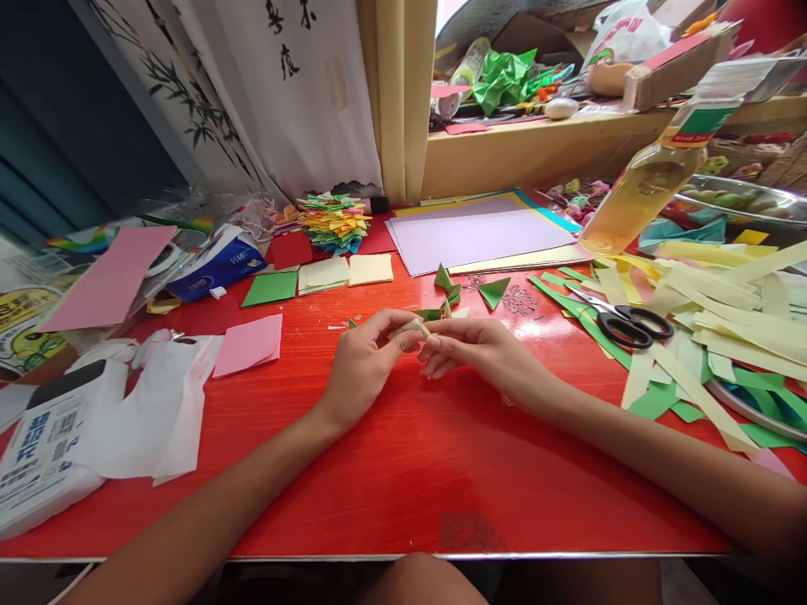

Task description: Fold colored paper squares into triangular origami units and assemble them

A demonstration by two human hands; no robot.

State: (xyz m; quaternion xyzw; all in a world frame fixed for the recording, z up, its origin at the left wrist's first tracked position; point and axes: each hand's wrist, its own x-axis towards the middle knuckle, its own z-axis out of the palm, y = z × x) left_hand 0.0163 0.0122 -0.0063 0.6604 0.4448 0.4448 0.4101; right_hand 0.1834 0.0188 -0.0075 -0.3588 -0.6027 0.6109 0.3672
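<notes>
The left hand (362, 365) has its grip closed on a small folded pale-yellow paper (419, 327), thumb against fingers. The right hand (482, 346) meets it from 3 o'clock, its grip pinched on the same paper's near edge. The paper is held up over the red counter (378, 487). Just beyond the fingers, toward 12 o'clock, lie small green folded pieces (452, 294), with a green triangle (495, 292) at 1 o'clock. Black-handled scissors (630, 325) rest at 3 o'clock among pale-yellow and green paper strips (744, 311). Pink paper squares (249, 346) lie at 9 o'clock, pale-yellow squares (324, 276) at 10. Farther out, a multicoloured paper bundle (334, 223) stands at 11 o'clock, a lilac sheet (472, 231) lies at 1, and a bottle (649, 189) leans in view at 2.
</notes>
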